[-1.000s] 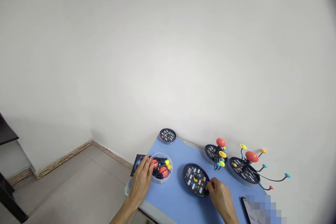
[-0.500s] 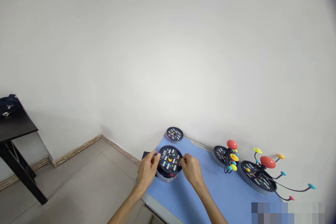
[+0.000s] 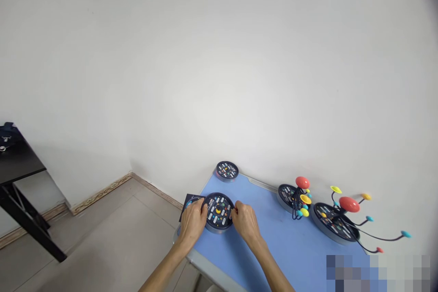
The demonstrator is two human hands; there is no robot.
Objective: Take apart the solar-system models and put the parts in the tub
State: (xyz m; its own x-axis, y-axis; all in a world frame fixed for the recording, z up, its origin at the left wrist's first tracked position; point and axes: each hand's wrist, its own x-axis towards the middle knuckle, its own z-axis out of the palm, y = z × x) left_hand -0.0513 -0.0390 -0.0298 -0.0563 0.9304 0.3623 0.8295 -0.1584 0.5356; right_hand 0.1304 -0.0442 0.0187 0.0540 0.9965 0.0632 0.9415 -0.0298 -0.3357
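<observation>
Between my hands a round dark-blue lid [image 3: 219,210] with a yellow moon and small labels lies level on a clear round container [image 3: 219,230]. My left hand [image 3: 193,220] grips the lid's left edge, fingers curled and thumb along the rim. On the right edge, my right hand [image 3: 244,220] pinches the rim with bent fingers. Beside my left hand, partly covered by it, lies a dark printed box or card [image 3: 189,200]. A similar closed round container [image 3: 227,171] stands farther back.
Two solar-system models, a folded one [image 3: 290,198] and a spread one [image 3: 337,223] with long arms, stand at the right on the blue table [image 3: 267,242]. The white wall [image 3: 219,77] rises behind. A black table [image 3: 23,159] holds a dark bag [image 3: 8,137] at far left.
The lid has come down from a tilted position above the container and now sits flat on it. Both hands moved with it, and the contents are now covered.
</observation>
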